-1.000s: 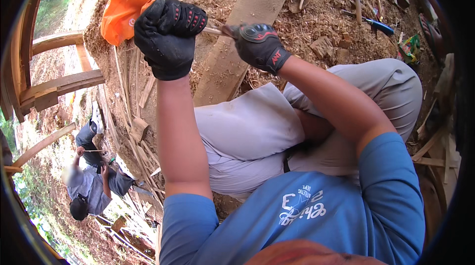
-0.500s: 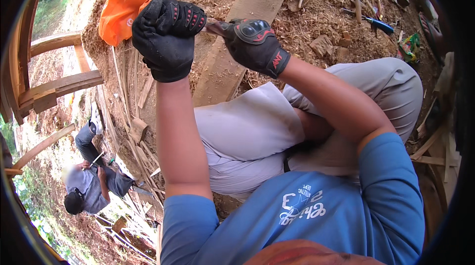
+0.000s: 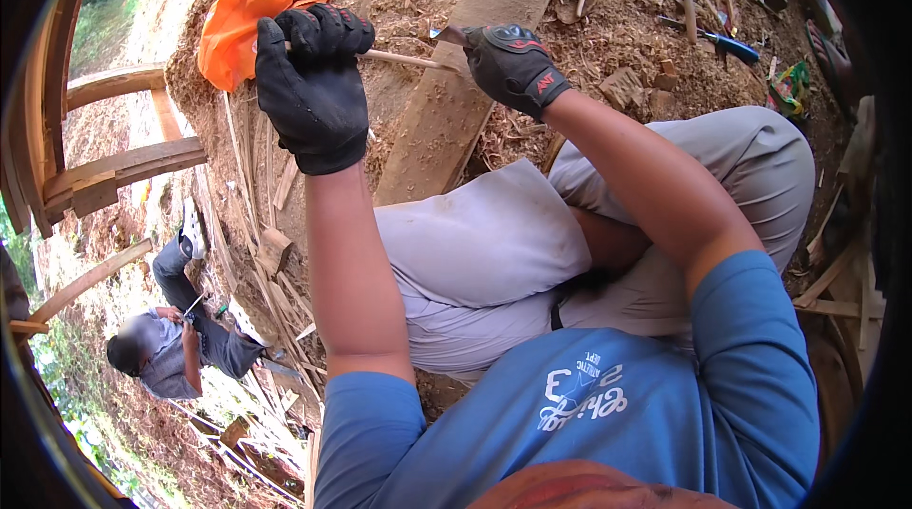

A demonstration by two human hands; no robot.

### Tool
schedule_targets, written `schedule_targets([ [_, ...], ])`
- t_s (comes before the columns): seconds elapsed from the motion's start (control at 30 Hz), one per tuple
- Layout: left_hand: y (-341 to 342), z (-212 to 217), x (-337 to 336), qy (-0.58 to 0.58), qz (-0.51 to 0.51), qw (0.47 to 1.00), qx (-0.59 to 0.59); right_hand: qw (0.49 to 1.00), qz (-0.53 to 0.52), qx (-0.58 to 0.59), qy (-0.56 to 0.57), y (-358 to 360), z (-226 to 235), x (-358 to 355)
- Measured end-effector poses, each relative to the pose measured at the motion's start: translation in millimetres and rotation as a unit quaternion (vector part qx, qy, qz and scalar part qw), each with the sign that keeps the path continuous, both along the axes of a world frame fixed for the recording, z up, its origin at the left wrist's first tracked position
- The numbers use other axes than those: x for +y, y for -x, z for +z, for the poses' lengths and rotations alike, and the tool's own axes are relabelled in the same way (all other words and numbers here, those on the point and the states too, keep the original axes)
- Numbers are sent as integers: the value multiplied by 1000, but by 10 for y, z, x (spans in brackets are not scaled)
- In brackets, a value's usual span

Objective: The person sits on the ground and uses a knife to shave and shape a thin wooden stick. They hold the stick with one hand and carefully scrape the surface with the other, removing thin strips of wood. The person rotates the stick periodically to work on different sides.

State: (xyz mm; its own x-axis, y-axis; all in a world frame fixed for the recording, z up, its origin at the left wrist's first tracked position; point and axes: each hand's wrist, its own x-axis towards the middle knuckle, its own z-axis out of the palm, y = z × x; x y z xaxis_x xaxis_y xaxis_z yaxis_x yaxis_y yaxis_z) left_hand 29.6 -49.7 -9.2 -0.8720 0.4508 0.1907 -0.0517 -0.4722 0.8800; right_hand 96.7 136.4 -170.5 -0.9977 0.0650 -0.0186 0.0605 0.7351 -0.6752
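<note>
A thin pale wooden stick (image 3: pixel 408 59) runs out from my left hand (image 3: pixel 318 96), whose black-gloved fingers are wrapped around it. The stick slants slightly down to the right, and its free end lies in front of a plank. My right hand (image 3: pixel 513 67), also in a black glove with red marks, is closed beside that end. From its fist sticks a short, flat brown tool (image 3: pixel 452 36); the rest is hidden in the glove, so its exact kind is unclear. An orange plastic bag (image 3: pixel 233 34) lies just beyond my left hand.
A wide plank (image 3: pixel 427 143) lies on ground strewn with wood shavings. A blue-handled tool (image 3: pixel 731 46) and wood scraps (image 3: pixel 622 88) are at the right. Curved wooden frame pieces (image 3: pixel 123 167) stand at the left, where another person (image 3: pixel 176 357) sits holding a thin stick.
My right hand has moved to the right, away from my left hand, and more of the stick now shows between them. The other person's head and torso have shifted a little.
</note>
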Motion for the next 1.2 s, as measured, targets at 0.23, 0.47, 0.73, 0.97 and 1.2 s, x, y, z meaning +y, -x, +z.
schedule_targets([
  [0.23,-141,66,76,61,99,992,43,1000,11,14,1,-10,-92,-23],
  [0.47,-164,28,98,56,160,985,31,999,33,-12,1,-48,103,-39],
  [0.73,-102,42,60,82,135,986,47,996,56,-67,19,-84,252,-63],
  [0.97,-123,42,162,27,155,987,20,993,95,-70,-20,-114,258,-55],
  [1.2,-146,-10,144,5,116,993,19,988,56,141,7,-197,658,-308],
])
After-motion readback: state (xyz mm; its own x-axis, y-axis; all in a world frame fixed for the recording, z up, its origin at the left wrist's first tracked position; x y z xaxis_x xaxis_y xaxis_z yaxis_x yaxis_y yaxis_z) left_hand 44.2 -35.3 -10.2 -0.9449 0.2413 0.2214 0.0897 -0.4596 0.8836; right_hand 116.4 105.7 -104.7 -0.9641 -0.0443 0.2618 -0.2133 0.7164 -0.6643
